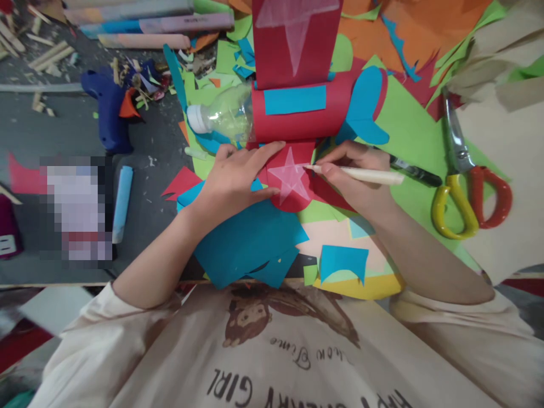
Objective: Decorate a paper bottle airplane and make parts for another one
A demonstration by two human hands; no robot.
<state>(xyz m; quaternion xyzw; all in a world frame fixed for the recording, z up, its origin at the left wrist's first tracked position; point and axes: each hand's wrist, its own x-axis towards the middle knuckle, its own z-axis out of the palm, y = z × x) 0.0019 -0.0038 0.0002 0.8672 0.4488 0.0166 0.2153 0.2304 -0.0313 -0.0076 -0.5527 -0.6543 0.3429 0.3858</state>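
In my right hand (355, 170) is a white marker (369, 174), its tip touching a pale pink star (290, 174) on a red paper wing (293, 203) with a rounded end. My left hand (240, 178) lies on the wing's left side, thumb and forefinger spread around the star. Just beyond is a clear plastic bottle (232, 116) on its side, wrapped in red paper (304, 122) with a blue strip (295, 100). A second red wing (278, 56) with a pale star extends from its far side. Blue paper tail pieces (368, 105) stand at its right end.
Scissors (461, 181) with yellow and red handles lie at right, near a black marker (414, 170). A blue glue gun (108, 107) and a light blue marker (123, 204) are at left. Blue paper (250, 238) lies near the table edge, with several markers (187, 22) at the back.
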